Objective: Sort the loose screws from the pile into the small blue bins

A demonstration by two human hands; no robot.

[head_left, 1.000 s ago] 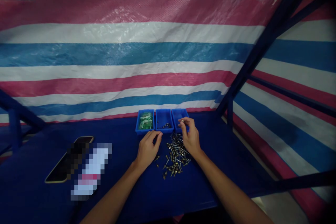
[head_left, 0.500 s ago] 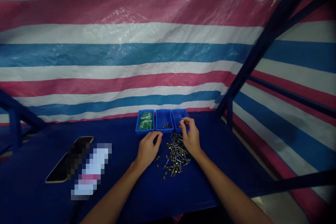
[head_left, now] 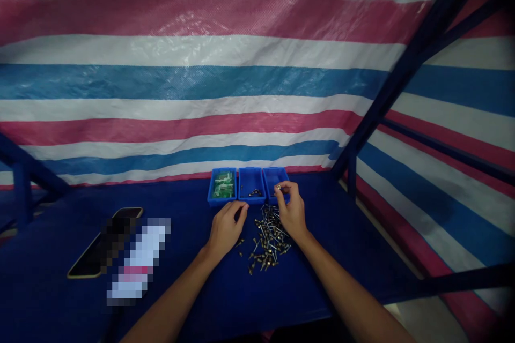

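Screw [head_left: 278,187] in right hand [head_left: 293,212]; mostly hidden

Both bare forearms reach forward from the person's body, angling in towards each other, with the hands apart. The left hand [head_left: 227,225] has its back up, fingers curled inward and thumb stretched forward beside them, the tips close together. The right hand [head_left: 292,210], a touch further forward, is raised with its index finger bent over and its thumb pointing up to meet it in a pinch. Both wrists look nearly straight, in line with the forearms.
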